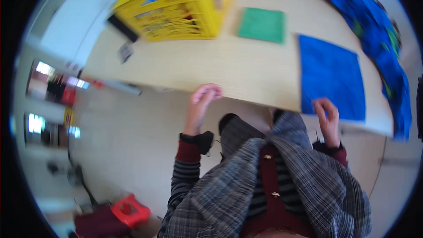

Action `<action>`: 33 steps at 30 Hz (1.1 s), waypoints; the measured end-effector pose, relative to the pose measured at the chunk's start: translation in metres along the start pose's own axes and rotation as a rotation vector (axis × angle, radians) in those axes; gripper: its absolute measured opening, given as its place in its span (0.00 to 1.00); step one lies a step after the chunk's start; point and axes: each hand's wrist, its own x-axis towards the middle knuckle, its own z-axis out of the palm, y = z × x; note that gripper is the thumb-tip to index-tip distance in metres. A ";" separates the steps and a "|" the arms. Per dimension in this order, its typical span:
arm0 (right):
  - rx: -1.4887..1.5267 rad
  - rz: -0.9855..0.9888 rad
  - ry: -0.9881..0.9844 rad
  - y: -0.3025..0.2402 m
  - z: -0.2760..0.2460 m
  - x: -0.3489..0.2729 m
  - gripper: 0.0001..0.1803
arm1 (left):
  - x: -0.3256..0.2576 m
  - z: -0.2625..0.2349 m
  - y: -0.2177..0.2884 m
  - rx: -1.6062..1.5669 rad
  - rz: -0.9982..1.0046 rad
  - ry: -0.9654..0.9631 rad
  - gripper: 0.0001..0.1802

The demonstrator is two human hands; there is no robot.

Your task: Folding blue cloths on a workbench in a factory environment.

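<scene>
"One question: where is the blue cloth (332, 77)?"

"Right of centre in the frame, flat on the tabletop (194, 64). The green cloth (262, 25) lies apart from it, toward the top; the yellow crate (176, 13) stands upper left."

"And each grip?"

"The right hand (327, 113) is at the blue cloth's lower left part, fingers bent; I cannot tell whether they pinch it. The left hand (204, 97), left of centre by the tabletop's front edge, looks narrow, with nothing visible in it; blur hides whether it closes."

"How to handle the cloth well?"

"Pinch lightly near a corner, I'd say, and smooth with a flat palm; thin fabric probably creases easily."
</scene>
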 end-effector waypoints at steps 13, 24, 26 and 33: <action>-0.243 0.032 0.338 0.044 -0.159 -0.050 0.09 | 0.028 0.204 0.018 0.676 0.562 -0.558 0.17; -1.022 -0.201 -0.050 0.103 -0.181 -0.048 0.41 | -0.002 0.302 -0.018 1.105 0.902 -0.732 0.37; -1.013 -0.178 -0.029 0.117 -0.198 -0.048 0.41 | 0.000 0.302 -0.023 1.119 0.921 -0.678 0.35; -0.947 -0.141 -0.010 0.125 -0.224 -0.049 0.40 | -0.001 0.302 -0.025 1.195 0.901 -0.620 0.28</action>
